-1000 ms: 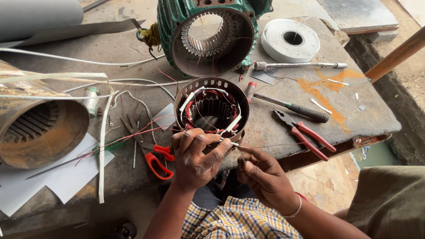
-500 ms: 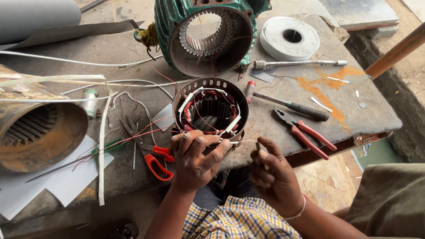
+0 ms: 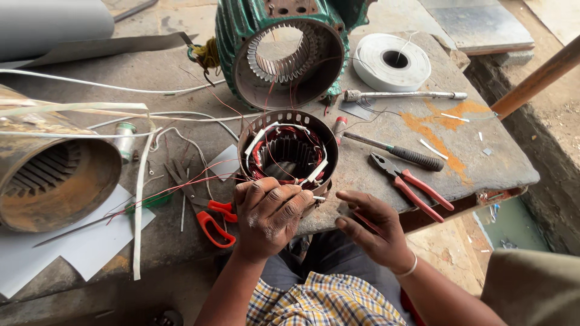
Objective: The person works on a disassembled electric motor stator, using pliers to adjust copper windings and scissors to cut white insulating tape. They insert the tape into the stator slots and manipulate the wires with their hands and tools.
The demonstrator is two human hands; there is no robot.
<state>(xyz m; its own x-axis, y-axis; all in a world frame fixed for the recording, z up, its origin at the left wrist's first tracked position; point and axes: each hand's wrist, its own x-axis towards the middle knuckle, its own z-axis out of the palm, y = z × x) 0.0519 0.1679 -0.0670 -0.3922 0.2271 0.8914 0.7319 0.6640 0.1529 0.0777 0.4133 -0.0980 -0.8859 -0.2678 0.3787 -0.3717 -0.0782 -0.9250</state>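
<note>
— At the near edge of the worktop, where do the hands sit against the small stator?

— Both lie just below it; the left hand is the nearer, its knuckles touching the stator's near rim, while the right hand hangs just beside that rim, slightly apart.

— How are the hands set?

— Left hand curled, fingers bunched and pinching a short white sleeve with thin wire at the rim; right hand half open, fingers loosely spread and pointing toward that sleeve; whether it touches the wire I cannot tell.

— And the stator's axis?

— Its bore runs up toward the camera, tilted a little toward the person; red winding wire and white insulation line the inside; the stator lies straight ahead of the left hand and ahead-left of the right.

— What lies further out?

— Left of the left hand, red-handled scissors, near but not touching; right of the right hand, red-handled pliers and a black-handled screwdriver, well apart from the fingers; beyond the stator a large green motor housing with its mouth open toward us; a roll of white tape and a metal bar to its right; a big rusty stator on white paper at far left.
</note>
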